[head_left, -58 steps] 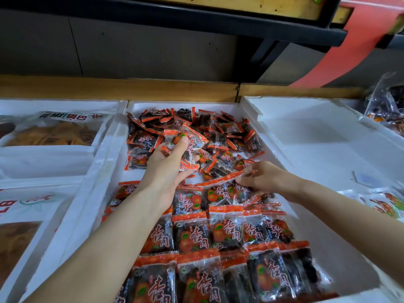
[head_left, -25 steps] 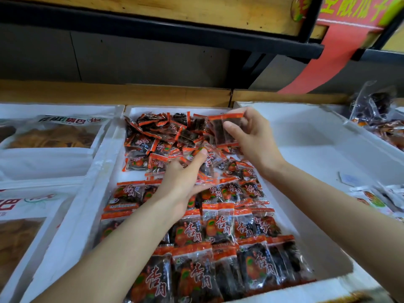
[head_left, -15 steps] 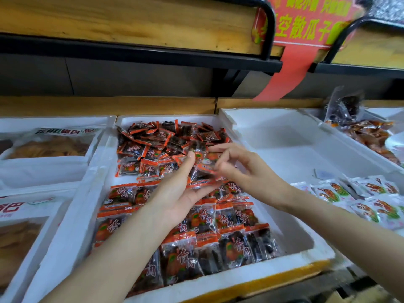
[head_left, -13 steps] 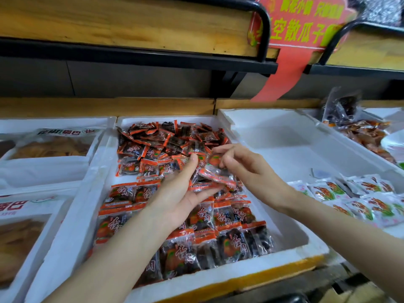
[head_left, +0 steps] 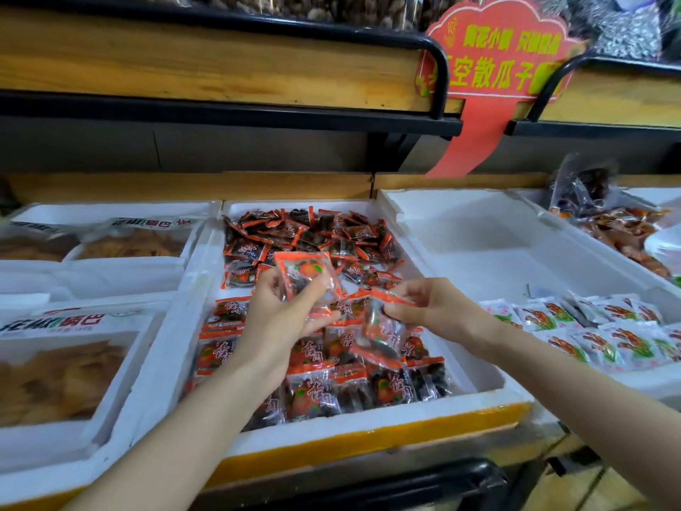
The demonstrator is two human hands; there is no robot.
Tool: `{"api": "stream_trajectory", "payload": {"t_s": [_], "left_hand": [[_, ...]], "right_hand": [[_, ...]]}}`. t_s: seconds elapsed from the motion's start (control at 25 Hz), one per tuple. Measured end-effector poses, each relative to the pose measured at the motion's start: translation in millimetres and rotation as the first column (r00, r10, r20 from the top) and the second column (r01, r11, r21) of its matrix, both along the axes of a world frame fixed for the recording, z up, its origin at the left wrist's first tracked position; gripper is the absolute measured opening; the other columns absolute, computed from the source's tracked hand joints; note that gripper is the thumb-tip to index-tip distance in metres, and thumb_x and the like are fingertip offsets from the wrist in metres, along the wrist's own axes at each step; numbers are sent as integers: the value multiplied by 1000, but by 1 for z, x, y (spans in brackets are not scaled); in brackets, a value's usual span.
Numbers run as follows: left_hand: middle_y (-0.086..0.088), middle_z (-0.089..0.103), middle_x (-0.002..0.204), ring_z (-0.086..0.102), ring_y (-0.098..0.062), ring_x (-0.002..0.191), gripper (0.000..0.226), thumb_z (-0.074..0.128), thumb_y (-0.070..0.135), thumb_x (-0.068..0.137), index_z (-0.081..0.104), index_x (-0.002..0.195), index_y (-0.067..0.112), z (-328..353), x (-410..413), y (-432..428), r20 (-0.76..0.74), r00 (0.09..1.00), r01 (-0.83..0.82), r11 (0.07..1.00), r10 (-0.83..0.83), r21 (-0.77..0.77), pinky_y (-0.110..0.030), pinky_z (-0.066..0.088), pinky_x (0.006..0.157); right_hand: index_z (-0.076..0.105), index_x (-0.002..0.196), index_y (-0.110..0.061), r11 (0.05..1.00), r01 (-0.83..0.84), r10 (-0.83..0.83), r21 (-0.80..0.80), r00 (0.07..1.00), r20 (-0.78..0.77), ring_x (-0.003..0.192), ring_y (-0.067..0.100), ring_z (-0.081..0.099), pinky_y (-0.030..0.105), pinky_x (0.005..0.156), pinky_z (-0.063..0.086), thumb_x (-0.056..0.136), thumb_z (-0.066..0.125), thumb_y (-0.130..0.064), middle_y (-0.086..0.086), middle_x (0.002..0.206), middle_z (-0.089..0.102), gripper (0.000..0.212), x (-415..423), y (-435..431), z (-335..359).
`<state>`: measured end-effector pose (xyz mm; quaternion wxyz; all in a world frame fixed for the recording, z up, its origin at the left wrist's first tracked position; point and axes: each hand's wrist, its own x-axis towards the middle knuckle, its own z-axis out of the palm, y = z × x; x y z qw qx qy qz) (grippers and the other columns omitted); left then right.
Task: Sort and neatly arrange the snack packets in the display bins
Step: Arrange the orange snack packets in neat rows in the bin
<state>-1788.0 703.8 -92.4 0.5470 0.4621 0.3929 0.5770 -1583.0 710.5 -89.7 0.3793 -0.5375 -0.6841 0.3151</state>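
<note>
A white foam bin point(head_left: 435, 411) holds many orange-and-black snack packets: a loose pile point(head_left: 313, 237) at the back, neat overlapping rows point(head_left: 331, 385) at the front. My left hand point(head_left: 283, 319) is raised over the middle of the bin and grips a small stack of packets point(head_left: 307, 276), held upright. My right hand point(head_left: 431, 307), just to the right, pinches one packet point(head_left: 383, 333) by its top edge so that it hangs above the front rows.
The foam bin on the right point(head_left: 460, 230) has white-and-green packets point(head_left: 589, 333) at its near end. Left bins hold large bags of yellow crisps point(head_left: 66, 378). A wooden shelf with a black rail point(head_left: 228, 116) and a red sign point(head_left: 493, 60) overhang the bins.
My right hand took a packet from the back pile and brought it down toward the left hand's stack; now it holds one packet apart, lower right. The left hand has lifted its stack slightly.
</note>
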Motion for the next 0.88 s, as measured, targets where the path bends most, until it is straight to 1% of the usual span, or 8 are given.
{"api": "stream_trajectory", "payload": {"t_s": [0.12, 0.24, 0.4, 0.56, 0.64, 0.68, 0.76, 0.88], "left_hand": [[-2, 57, 126, 72, -12, 81, 45, 70, 20, 82, 51, 122, 13, 2, -14, -3, 4, 999, -37, 999, 37, 4, -45, 54, 91], [-4, 53, 133, 71, -14, 91, 47, 72, 22, 82, 52, 123, 13, -3, -22, -7, -25, 998, -62, 998, 62, -3, -43, 56, 87], [-13, 61, 119, 68, -20, 100, 42, 70, 17, 84, 52, 119, 5, -11, -30, -9, -14, 996, -86, 996, 86, -9, -43, 58, 82], [-12, 60, 124, 69, -22, 97, 41, 69, 20, 85, 53, 120, 6, -18, -28, -11, 10, 999, -45, 999, 45, -25, -46, 56, 85], [-9, 65, 119, 70, -22, 98, 41, 68, 21, 83, 55, 118, 6, -21, -24, -14, 31, 1000, -3, 1000, 4, -23, -47, 56, 85], [-9, 66, 118, 69, -23, 99, 43, 69, 23, 81, 55, 118, 5, -23, -22, -16, 54, 998, 25, 999, -24, -21, -46, 57, 83], [-7, 66, 119, 68, -22, 102, 53, 70, 27, 75, 54, 121, 7, -26, -18, -20, 94, 992, 89, 996, -87, -17, -44, 58, 81], [-5, 67, 116, 69, -16, 100, 45, 68, 19, 80, 53, 122, 14, -29, -11, -23, 37, 989, 144, 990, -144, 11, -39, 58, 77]], "right_hand": [[64, 72, -23, 999, -50, 51, -12, 953, 298, 60, -4, 53, 8, 57, 37, 86, 67, -22, -15, 68, 59, 14, -13, 3, -16], [70, 90, -14, 987, -140, 159, -76, 890, 427, 63, -10, 50, 4, 56, 35, 89, 62, -23, -16, 76, 60, 12, -30, 5, -31], [68, 100, -14, 990, -135, 140, -43, 888, 438, 79, -4, 53, 4, 65, 35, 88, 64, -21, -12, 93, 60, 14, -40, 3, -39], [60, 96, -24, 991, -123, 81, 52, 866, 494, 77, -4, 49, 7, 62, 36, 83, 69, -28, -21, 84, 51, 16, -41, -7, -46], [62, 97, -25, 981, -123, 30, 150, 861, 508, 86, 2, 51, 8, 68, 37, 82, 70, -31, -19, 90, 53, 18, -40, -11, -45], [62, 98, -25, 975, -103, 2, 195, 888, 461, 91, 4, 53, 10, 73, 40, 84, 67, -31, -17, 94, 55, 16, -41, -14, -42], [60, 98, -22, 979, -24, -21, 201, 976, 216, 89, 8, 58, 20, 77, 50, 91, 56, -32, -10, 95, 62, 13, -46, -23, -32], [59, 106, -18, 998, -52, 55, 24, 986, -156, 80, 9, 65, 28, 74, 56, 94, 47, -34, 1, 96, 66, 23, -55, -38, -18]]}}
